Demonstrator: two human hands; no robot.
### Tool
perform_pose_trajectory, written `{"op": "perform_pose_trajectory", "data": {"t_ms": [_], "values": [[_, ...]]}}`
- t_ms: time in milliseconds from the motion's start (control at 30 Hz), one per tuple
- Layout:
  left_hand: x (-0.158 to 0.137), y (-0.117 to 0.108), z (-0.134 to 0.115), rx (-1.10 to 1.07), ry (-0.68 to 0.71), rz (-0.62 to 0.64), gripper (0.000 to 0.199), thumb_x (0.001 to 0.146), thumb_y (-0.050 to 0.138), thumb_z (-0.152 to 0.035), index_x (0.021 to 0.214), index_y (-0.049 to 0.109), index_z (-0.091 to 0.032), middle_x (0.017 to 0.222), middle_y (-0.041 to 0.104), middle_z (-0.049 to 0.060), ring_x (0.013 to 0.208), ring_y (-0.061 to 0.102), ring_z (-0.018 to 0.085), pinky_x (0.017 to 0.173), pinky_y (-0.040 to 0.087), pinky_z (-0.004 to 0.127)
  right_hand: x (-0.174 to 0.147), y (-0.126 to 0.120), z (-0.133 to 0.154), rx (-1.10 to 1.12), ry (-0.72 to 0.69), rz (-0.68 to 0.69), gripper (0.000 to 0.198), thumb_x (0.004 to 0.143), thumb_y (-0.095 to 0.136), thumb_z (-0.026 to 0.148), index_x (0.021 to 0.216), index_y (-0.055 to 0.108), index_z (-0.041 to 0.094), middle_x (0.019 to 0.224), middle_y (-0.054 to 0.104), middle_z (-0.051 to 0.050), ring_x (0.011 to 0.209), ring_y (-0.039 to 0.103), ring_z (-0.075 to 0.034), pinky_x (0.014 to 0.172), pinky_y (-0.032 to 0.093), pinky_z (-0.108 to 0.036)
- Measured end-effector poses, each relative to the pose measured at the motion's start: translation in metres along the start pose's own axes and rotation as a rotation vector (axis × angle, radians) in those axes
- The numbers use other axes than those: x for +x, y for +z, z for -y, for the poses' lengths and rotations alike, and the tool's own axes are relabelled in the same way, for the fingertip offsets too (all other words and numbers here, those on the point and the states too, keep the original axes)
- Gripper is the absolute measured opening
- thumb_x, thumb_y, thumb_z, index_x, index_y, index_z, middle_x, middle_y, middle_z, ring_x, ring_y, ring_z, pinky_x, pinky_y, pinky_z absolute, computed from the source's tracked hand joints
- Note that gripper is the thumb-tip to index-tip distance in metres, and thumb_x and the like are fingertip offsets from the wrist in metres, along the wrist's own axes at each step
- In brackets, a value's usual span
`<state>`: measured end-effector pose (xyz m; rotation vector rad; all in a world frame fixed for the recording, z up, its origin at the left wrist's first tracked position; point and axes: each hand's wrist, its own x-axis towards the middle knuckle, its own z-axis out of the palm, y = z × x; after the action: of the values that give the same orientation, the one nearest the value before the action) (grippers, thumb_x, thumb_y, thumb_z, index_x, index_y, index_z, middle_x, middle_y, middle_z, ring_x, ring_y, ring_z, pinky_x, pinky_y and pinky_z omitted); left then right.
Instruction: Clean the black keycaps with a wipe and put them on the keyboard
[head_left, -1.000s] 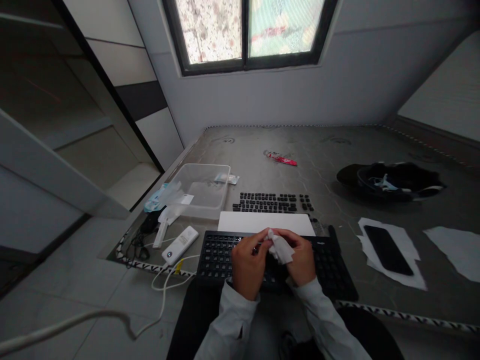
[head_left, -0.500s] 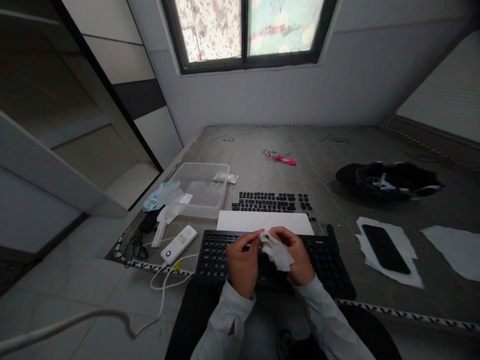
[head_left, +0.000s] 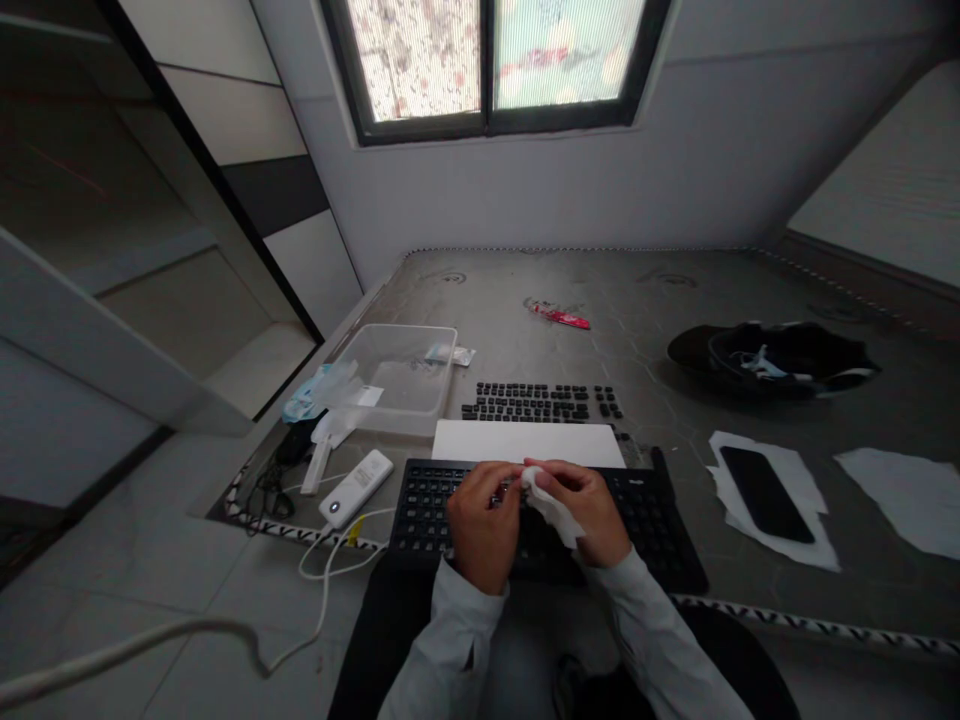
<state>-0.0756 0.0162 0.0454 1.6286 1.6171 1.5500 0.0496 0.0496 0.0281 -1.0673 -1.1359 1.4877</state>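
Observation:
Both my hands meet above a black keyboard [head_left: 427,505] at the mat's front edge; rows of its key positions show on the left side. My right hand [head_left: 600,515] is closed on a crumpled white tissue [head_left: 555,512], which hangs down along the palm. The fingers of my left hand [head_left: 484,525] are pinched together at the tissue's upper end; whatever small thing is between them is hidden. Just behind the keyboard lies a white sheet [head_left: 525,442]. Beyond that, loose black keycaps [head_left: 529,402] are set out in rows.
To the left stand a clear plastic box [head_left: 409,420] and a white power bank [head_left: 358,488] with a cable. On the right are a black phone [head_left: 765,492] on white tissue, another tissue [head_left: 904,495] and a black cap [head_left: 772,360]. A red packet [head_left: 562,317] lies farther back.
My right fingers have folded the tissue closer around the tips of my left fingers, and its loose part looks narrower. Both hands stay above the keyboard.

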Motion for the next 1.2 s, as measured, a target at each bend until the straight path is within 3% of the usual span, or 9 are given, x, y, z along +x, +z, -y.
{"op": "perform_pose_trajectory", "data": {"t_ms": [267,433,767,1033,1200], "values": [[0.001,0.002,0.005,-0.048,-0.059,0.031,0.01,0.079,0.056,-0.017,0.078,0.066,-0.019,0.08,0.065,0.002,0.072,0.059,0.014,0.065,0.046,0.024,0.0,-0.001,-0.001,0.126,0.057,0.084,0.031,0.069,0.069,0.042,0.088,0.069,0.017,0.083,0.069,-0.005,0.072,0.061,-0.015,0.068,0.047,-0.026],[0.002,0.0,0.004,-0.052,-0.004,0.097,0.015,0.078,0.055,-0.015,0.081,0.069,-0.021,0.08,0.067,0.003,0.075,0.06,0.016,0.069,0.046,0.026,0.0,0.0,0.002,0.052,-0.012,0.064,0.027,0.065,0.073,0.04,0.072,0.063,0.016,0.071,0.065,-0.002,0.062,0.055,-0.012,0.059,0.044,-0.022],[-0.001,0.01,0.005,-0.145,-0.191,0.044,0.01,0.077,0.056,-0.021,0.082,0.065,-0.018,0.076,0.064,0.001,0.063,0.056,0.012,0.058,0.041,0.022,0.002,-0.001,-0.004,0.176,0.002,0.089,0.027,0.071,0.067,0.043,0.077,0.066,0.016,0.077,0.067,-0.003,0.063,0.056,-0.011,0.059,0.044,-0.022],[-0.001,0.007,0.004,-0.14,-0.245,0.023,0.014,0.076,0.06,-0.031,0.08,0.062,-0.018,0.067,0.059,-0.001,0.052,0.046,0.009,0.05,0.036,0.02,0.0,-0.001,0.006,0.007,-0.029,0.125,0.033,0.075,0.063,0.043,0.095,0.068,0.017,0.088,0.069,-0.007,0.082,0.061,-0.018,0.073,0.047,-0.028],[-0.004,0.01,0.009,-0.245,-0.314,0.03,0.01,0.073,0.062,-0.025,0.079,0.057,-0.019,0.053,0.046,-0.006,0.046,0.041,0.008,0.044,0.03,0.018,-0.001,-0.005,0.008,-0.024,-0.047,0.104,0.03,0.069,0.069,0.04,0.089,0.07,0.018,0.085,0.07,-0.006,0.073,0.062,-0.016,0.067,0.048,-0.026]]}}
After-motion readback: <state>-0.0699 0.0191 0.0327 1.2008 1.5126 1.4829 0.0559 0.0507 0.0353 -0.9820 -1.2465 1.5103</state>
